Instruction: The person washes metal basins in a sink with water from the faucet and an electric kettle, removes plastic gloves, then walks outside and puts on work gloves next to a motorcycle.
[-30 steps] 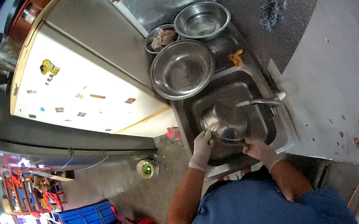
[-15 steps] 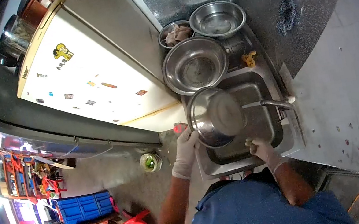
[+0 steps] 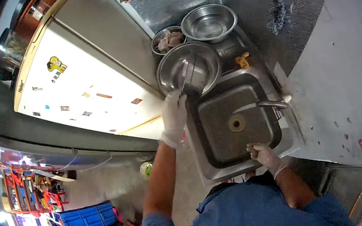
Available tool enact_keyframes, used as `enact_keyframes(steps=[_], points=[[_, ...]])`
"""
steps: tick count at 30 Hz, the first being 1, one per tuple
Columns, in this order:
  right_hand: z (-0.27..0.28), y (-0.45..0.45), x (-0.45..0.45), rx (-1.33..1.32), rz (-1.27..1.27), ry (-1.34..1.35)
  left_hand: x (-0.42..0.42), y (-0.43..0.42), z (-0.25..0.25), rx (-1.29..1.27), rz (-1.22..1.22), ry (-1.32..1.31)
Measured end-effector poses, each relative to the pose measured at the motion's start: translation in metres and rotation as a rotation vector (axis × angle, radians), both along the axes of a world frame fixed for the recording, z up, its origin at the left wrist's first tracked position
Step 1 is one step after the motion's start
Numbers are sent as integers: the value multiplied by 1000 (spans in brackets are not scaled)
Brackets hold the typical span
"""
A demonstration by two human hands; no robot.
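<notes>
1. Fridge [image 3: 111, 110] badge reads "Haier"; Chinese chars under yellow cartoon sticker [image 3: 55, 64], too small to read for sure. Shirt [image 3: 227, 217] print illegible.
2. L hand [image 3: 175, 118], gloved: fingers closed on edge of steel bowl [image 3: 189, 71], tilted nearly edge-on over/in lg steel basin [image 3: 210, 61]; blurred, can't tell if touching it.
3. R hand [image 3: 266, 157], gloved: fingers part-curled above near end of sink [image 3: 225, 151]; can't tell if anything's pinched.
4. Small bowl [image 3: 156, 48] at back holds pale pinkish pcs [image 3: 170, 41]. Steel basin [image 3: 232, 21] beside it, bottom shiny; water unclear.
5. Sink: drain [image 3: 236, 123] visible; pale streak, prob. water, at tap [image 3: 271, 104]. Crumpled yellow item [image 3: 242, 61] behind sink.
</notes>
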State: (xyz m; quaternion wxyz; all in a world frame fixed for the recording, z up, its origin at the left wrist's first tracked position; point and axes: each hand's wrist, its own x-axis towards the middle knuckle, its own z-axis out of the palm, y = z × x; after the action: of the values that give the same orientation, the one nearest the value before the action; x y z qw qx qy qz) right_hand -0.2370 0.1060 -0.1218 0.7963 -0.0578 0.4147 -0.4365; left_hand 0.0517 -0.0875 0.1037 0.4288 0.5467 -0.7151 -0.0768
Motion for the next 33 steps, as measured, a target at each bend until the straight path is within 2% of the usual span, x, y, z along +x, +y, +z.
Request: enact_keyframes(steps=[2,3,5,6,11,13,17,19,21,23,25,26,28,30,32,33], points=[[14,1,0,8,-30,1,-7,-20,8,64,22,-246],[32,-2,2,-1,-70,-46,-8,-32,4,65,8,-243],[45,-2,-2,-8,-146,-84,-12,-59,-21,152,-2,-533],[43,-3,-3,-45,-149,-137,-7,-69,-40,127,-21,-598],[49,-2,-6,-90,-193,-191,-8,-91,-80,207,-108,-618],[57,0,-3,-58,-245,-280,-13,-91,-93,307,-53,-581],[74,-3,1,-89,-241,-336,-33,-62,-77,413,36,-412],[70,-5,2,-133,-218,-338,-33,-46,-91,349,8,-408],[70,-11,4,-137,-227,-423,-38,-19,-108,326,-174,63],[66,-21,7,-146,-197,-406,-43,13,-115,957,-339,942],[63,-34,12,-150,-152,-392,-57,47,-106,1191,-572,1527],[62,-42,14,-137,-140,-338,-61,61,-108,1171,-555,1534],[65,-49,15,-119,-104,-284,-72,85,-113,1153,-664,1944],[77,-60,20,-214,-36,-88,-86,97,-106,1147,-619,1988],[59,-60,19,-456,-9,66,-97,107,-82,1045,-749,1552],[79,-68,25,-516,141,247,-94,100,-141,1013,-958,1715]])
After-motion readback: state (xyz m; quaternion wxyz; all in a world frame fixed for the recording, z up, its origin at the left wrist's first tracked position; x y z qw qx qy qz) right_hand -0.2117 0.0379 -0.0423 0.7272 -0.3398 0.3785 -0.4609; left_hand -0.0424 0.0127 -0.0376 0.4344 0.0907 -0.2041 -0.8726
